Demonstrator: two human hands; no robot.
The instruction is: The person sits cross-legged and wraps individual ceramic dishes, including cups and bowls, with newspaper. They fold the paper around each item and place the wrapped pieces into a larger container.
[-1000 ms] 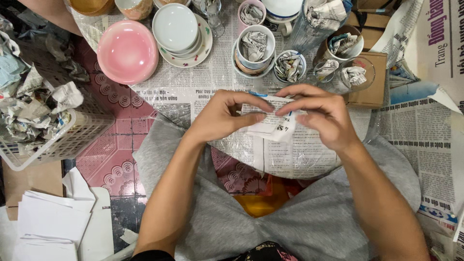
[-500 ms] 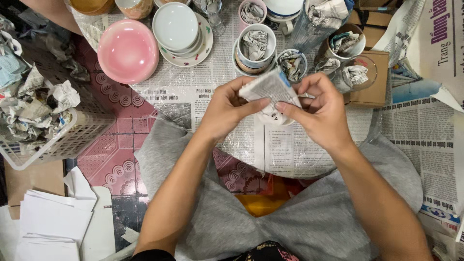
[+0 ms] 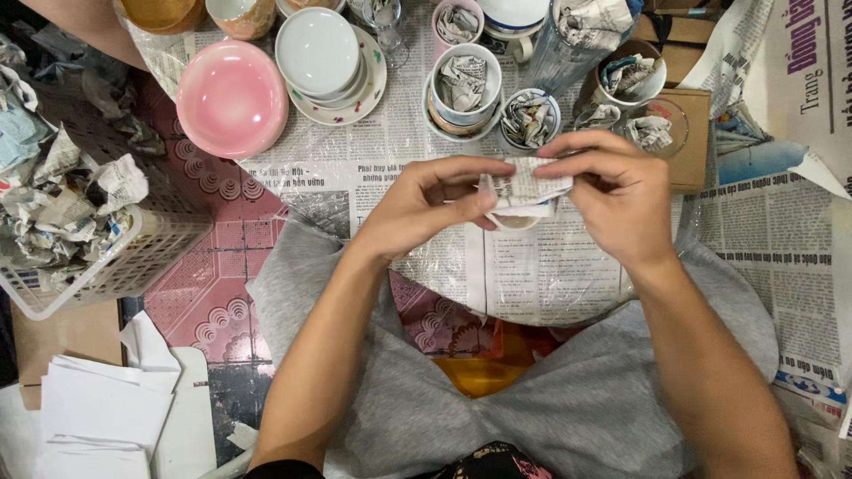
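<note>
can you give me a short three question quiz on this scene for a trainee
1. True or false: both hands hold the newspaper-wrapped item at once.
2. Which dish lies nearest the white basket of crumpled paper? A. the pink bowl B. the stack of white saucers C. the cup stuffed with newspaper
3. Fill in: the cups beyond the hands are stuffed with crumpled ____.

Key
1. True: the left hand and the right hand grip it from either side, above the spread newspaper sheet.
2. A
3. newspaper
</note>
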